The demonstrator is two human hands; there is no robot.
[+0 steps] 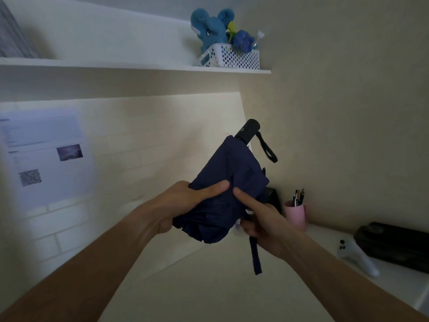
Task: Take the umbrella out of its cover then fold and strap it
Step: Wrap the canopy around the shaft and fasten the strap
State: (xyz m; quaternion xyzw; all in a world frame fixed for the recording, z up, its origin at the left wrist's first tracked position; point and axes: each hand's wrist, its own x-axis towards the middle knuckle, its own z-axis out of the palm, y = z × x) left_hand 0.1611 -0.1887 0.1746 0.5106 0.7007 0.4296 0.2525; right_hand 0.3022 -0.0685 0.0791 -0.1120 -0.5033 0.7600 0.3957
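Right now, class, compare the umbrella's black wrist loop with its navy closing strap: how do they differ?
The wrist loop is black; the closing strap is navy like the canopy. The wrist loop hangs from the black handle at the raised end; the closing strap hangs below the right hand at the lower end. The wrist loop forms a closed loop; the closing strap is a flat strip with a free end. Both dangle loose.

Dim room, cream walls (336, 94). White shelf (139, 66) high on the wall carries a perforated white basket (234, 58) with a blue plush elephant (209, 31) in it. Below, pale brick-pattern panel (144, 145) with a blurred printed sheet (44, 156), text unreadable. White desk (399, 287) at right: pink cup (296, 216) of pens, black case (394, 246), white object, possibly a controller (357, 256).
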